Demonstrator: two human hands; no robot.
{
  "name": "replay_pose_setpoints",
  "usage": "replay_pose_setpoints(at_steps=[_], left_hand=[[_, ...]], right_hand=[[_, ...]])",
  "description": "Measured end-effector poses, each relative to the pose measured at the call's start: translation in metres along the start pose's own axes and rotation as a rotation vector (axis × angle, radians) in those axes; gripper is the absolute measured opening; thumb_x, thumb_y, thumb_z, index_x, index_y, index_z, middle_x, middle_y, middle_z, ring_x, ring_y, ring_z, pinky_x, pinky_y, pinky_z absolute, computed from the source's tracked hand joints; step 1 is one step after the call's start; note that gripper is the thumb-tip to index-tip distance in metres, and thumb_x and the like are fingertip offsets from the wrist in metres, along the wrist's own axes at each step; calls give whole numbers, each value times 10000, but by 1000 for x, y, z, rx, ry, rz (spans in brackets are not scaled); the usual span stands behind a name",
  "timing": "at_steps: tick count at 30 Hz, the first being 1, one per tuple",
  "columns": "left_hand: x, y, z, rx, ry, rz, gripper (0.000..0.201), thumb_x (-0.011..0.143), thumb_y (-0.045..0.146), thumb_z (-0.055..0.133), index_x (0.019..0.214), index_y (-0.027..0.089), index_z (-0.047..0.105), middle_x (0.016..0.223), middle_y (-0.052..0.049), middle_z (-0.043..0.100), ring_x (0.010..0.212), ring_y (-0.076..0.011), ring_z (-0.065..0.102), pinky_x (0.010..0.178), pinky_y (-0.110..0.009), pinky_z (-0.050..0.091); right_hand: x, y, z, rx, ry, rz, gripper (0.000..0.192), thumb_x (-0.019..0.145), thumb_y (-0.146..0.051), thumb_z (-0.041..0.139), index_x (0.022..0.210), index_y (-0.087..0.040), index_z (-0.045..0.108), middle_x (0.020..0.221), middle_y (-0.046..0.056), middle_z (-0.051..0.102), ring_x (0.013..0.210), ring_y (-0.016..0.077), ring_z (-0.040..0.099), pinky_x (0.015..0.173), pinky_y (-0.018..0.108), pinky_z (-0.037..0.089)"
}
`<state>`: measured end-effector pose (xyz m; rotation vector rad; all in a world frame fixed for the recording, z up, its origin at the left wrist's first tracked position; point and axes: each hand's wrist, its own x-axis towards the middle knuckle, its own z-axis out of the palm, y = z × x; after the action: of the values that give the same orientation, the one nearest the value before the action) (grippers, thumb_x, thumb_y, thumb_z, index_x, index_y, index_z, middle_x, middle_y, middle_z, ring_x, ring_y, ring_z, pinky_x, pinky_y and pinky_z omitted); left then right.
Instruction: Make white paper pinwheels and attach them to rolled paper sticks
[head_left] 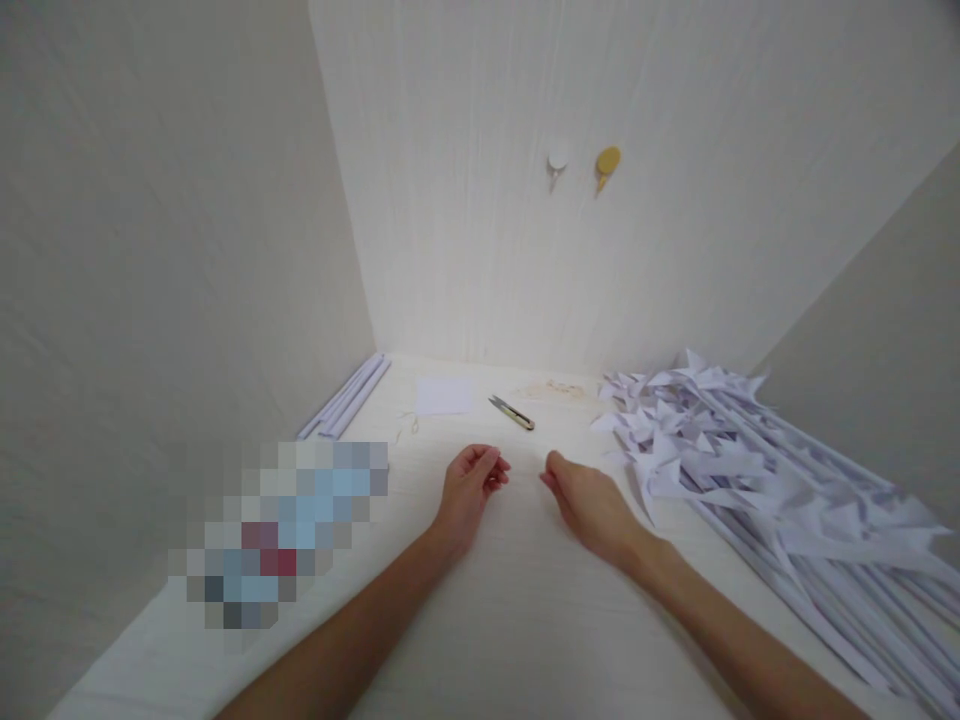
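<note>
Both hands rest empty on the white tabletop (525,600), loosely curled, fingertips facing each other a little apart: the left hand (469,490) with fingers half bent, the right hand (589,505) flatter. At twelve o'clock from them lie small snips (512,412), well clear, and a square white sheet (444,396) at eleven. Rolled paper sticks (346,398) lie at ten o'clock by the wall. A heap of paper pinwheels (720,450) crowds the three o'clock side, just beside the right hand.
</note>
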<state>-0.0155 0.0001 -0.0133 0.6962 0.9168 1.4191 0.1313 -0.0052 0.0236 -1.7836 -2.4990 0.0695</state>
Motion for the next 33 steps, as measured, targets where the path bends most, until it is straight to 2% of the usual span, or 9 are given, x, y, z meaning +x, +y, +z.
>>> replay_pose_setpoints(at_steps=[2, 4, 5, 10, 12, 15, 18, 27, 33], left_hand=[[10, 1, 0, 206, -1, 66, 186, 668, 308, 594, 624, 152, 501, 597, -16, 571, 526, -84, 505, 542, -217, 389], [27, 7, 1, 670, -14, 225, 156, 756, 264, 462, 629, 174, 460, 628, -36, 571, 572, -117, 533, 581, -254, 419], [38, 11, 1, 770, -12, 263, 132, 754, 232, 459, 632, 181, 454, 649, -46, 573, 615, -141, 546, 615, -281, 428], [88, 40, -8, 1139, -76, 403, 156, 645, 88, 552, 597, 196, 451, 873, -96, 575, 982, -251, 488, 893, -375, 335], [100, 48, -14, 1281, -128, 408, 152, 627, 96, 587, 608, 186, 467, 912, -128, 568, 1007, -287, 474, 909, -398, 311], [110, 53, -23, 1474, -214, 392, 82, 679, 163, 580, 669, 172, 498, 887, -138, 568, 927, -292, 515, 855, -409, 342], [117, 53, -28, 1635, -293, 389, 30, 742, 193, 520, 732, 165, 525, 876, -131, 570, 862, -264, 541, 817, -379, 363], [133, 66, -30, 1905, -478, 431, 232, 838, 246, 381, 748, 166, 579, 872, -131, 607, 841, -232, 559, 785, -324, 375], [130, 66, -31, 1990, -497, 480, 294, 839, 199, 327, 779, 142, 609, 920, -153, 632, 875, -224, 568, 799, -310, 382]], right_hand=[[-1, -13, 17, 71, -4, 24, 149, 894, -205, 316, 833, -190, 450, 766, 82, 665, 674, 198, 619, 506, 255, 243], [-1, -19, 26, 134, 14, 8, 148, 894, -213, 316, 824, -191, 445, 774, 76, 662, 671, 188, 609, 514, 251, 250], [-2, -19, 28, 162, 28, 5, 152, 895, -217, 314, 818, -191, 442, 767, 71, 658, 661, 181, 602, 518, 248, 253], [-4, -15, 29, 284, 83, 49, 159, 888, -220, 323, 768, -198, 425, 707, 53, 632, 635, 175, 576, 519, 239, 258], [-4, -15, 29, 301, 93, 39, 160, 886, -229, 324, 764, -201, 423, 694, 47, 629, 629, 175, 575, 518, 238, 260], [-4, -15, 29, 291, 93, -18, 166, 888, -236, 315, 773, -202, 430, 699, 45, 634, 625, 172, 582, 524, 239, 267], [-3, -15, 29, 281, 72, -56, 164, 887, -230, 317, 782, -198, 439, 721, 48, 641, 634, 170, 588, 527, 242, 267], [-3, -12, 30, 311, 77, -73, 159, 883, -232, 332, 789, -192, 453, 717, 47, 638, 632, 167, 580, 531, 247, 260], [-3, -11, 30, 289, 72, -69, 152, 882, -232, 343, 797, -187, 462, 721, 47, 643, 625, 158, 578, 526, 249, 240]])
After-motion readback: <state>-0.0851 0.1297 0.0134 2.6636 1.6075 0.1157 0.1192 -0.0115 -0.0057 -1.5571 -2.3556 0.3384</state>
